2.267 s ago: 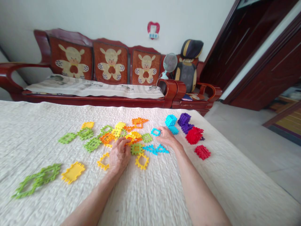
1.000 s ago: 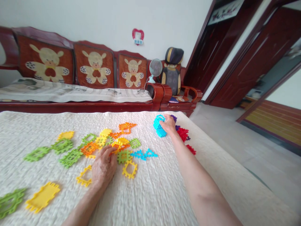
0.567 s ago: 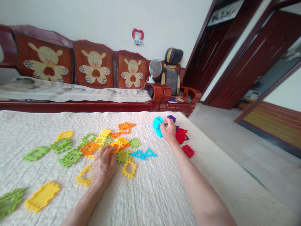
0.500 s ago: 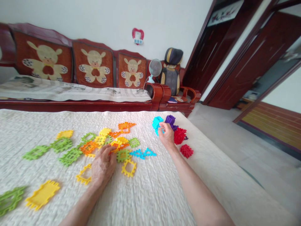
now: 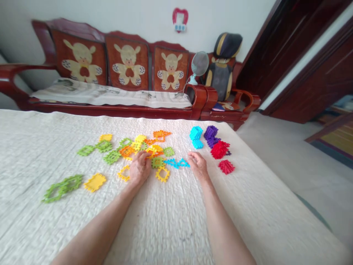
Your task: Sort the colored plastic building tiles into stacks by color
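Colourful toothed plastic building pieces lie in groups on a quilted cloth. My left hand point(image 5: 141, 168) rests among them with curled fingers, beside yellow and orange pieces point(image 5: 154, 151); what its fingertips hold, if anything, is hidden. My right hand point(image 5: 199, 166) is loosely bent, with fingers apart, at the right end of the light blue triangular pieces point(image 5: 182, 163). No piece shows in its grasp. Close to my hands lie a green square piece point(image 5: 158, 162) and a yellow frame piece point(image 5: 162, 174). Beyond my right hand stands a light blue stack point(image 5: 196, 137).
Purple pieces point(image 5: 211, 136), a red pile point(image 5: 220, 150) and a smaller red stack point(image 5: 226, 166) sit at the right. Green pieces point(image 5: 63, 188) and a yellow plate point(image 5: 95, 182) lie left. Behind the cloth-covered surface point(image 5: 171, 217) stand a wooden sofa point(image 5: 124, 108) and a fan point(image 5: 199, 63).
My right hand has come away from the light blue stack, back toward me, to the blue triangular pieces. My left hand stays among the yellow and orange pieces. The view has shifted.
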`<state>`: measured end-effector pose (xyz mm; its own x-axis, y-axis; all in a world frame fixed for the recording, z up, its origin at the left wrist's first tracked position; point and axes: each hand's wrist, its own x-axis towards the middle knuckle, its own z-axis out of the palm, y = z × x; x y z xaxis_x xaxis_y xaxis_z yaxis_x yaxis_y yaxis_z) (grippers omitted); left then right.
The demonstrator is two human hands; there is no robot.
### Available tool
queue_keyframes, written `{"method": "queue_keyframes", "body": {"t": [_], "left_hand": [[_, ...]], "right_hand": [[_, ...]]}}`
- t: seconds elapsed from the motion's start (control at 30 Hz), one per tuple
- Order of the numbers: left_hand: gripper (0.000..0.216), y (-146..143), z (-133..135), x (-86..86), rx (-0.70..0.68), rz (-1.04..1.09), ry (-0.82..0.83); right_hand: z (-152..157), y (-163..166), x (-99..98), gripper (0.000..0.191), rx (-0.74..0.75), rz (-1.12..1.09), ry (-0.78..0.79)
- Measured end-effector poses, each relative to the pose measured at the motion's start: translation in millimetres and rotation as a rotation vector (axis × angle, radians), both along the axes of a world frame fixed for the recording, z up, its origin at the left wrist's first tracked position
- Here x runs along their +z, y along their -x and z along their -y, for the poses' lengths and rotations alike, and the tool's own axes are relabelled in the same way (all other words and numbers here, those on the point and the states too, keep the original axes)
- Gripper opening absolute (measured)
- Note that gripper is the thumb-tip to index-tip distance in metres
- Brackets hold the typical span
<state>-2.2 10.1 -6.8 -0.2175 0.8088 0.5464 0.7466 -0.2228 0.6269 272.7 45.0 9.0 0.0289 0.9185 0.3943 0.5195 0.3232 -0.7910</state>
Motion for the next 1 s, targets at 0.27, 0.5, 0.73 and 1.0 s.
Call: {"method": "queue_keyframes", "body": {"t": [0.27, 0.5, 0.73, 1.0], "left_hand": [[0.030, 6, -6, -2.2, 0.064, 0.108, -0.058], [0.030, 5, -7, -4.4, 0.069, 0.198, -0.082], [0.027, -10, 3, 1.1, -0.118, -0.043, -0.075], [0.027, -8, 3, 3.3, -0.116, -0.090, -0.013]], "right_hand": [[-5, -6, -1.3, 0.035, 0.239, 0.221, -0.043], [-5, -9, -3.7, 0.045, 0.300, 0.339, -0.057], [-3, -7, -5.0, 0.036, 0.277, 0.291, -0.092], [-3, -5, -4.6, 0.028, 0.209, 0.179, -0.078]]}}
